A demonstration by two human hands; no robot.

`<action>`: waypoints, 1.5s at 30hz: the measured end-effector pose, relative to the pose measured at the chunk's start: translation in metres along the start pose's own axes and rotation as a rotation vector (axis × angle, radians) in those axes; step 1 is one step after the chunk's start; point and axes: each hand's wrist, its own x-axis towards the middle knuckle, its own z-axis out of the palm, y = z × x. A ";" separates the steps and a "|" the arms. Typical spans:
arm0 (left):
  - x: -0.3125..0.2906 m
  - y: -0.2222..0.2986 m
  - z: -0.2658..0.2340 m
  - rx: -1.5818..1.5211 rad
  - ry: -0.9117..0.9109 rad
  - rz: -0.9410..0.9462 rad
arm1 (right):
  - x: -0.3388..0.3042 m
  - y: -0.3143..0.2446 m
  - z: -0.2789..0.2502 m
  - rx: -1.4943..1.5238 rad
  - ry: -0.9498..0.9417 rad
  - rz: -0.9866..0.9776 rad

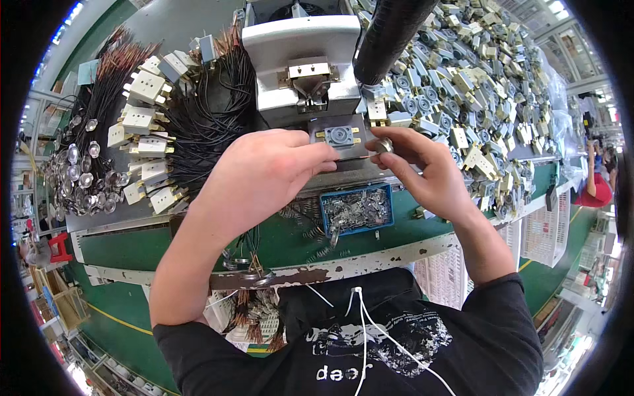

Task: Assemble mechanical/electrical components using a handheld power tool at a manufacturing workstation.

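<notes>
My right hand [426, 168] pinches a small round metal disc [384, 146] between thumb and fingers. My left hand [267, 175] is closed, its fingertips pressed together on a thin dark wire [354, 158] that stretches across toward the disc. Just beyond the fingertips lies a grey block with a round face and brass tabs [339, 136], on a dark plate below the machine. How far the wire runs inside my left hand is hidden.
A silver bench machine [300, 43] stands ahead, a thick black tube [396, 36] beside it. A blue tray [322, 214] of small metal clips sits nearer me. Wired cream blocks [148, 89] lie left; a heap of loose blocks [462, 99] covers the right. The bench has a worn white edge [356, 266].
</notes>
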 end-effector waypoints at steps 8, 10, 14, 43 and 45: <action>0.004 0.005 -0.012 -0.027 0.043 0.052 | 0.013 0.005 0.010 0.396 -0.037 0.097; 0.004 0.009 -0.004 -0.055 0.057 -0.015 | 0.015 0.006 0.014 0.263 0.004 0.053; 0.003 0.002 0.036 -0.577 0.092 -0.178 | 0.014 -0.006 0.040 0.368 0.367 -0.175; -0.002 0.006 0.022 0.292 0.006 0.143 | 0.022 -0.004 0.002 -0.087 -0.270 -0.201; -0.006 0.006 0.024 0.142 0.022 0.104 | 0.018 -0.008 -0.002 -0.119 -0.290 -0.135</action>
